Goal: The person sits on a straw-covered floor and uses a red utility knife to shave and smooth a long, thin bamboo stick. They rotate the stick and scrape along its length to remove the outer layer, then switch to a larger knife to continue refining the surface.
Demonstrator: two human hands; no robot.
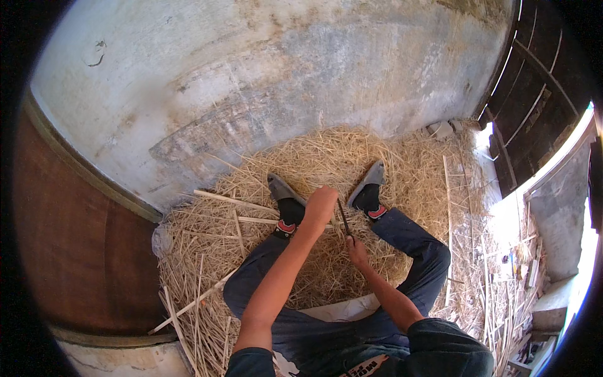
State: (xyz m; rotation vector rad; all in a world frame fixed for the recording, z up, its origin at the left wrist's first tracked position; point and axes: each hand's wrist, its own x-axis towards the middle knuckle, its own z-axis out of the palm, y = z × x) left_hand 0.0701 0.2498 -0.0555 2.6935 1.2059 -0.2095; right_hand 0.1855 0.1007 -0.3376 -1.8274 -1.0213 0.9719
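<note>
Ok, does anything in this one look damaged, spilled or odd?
Yes: the wall is heavily stained and worn in patches, so it looks damaged. Loose straw covers the floor, with a pale slat lying askew. The dark tool in the right hand shows nothing odd.

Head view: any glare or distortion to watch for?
Head view: glare washes out the bright patch at right; head view: the brown panel at left looks bowed; head view: the dark tool in the right hand isn't washed out.
</note>
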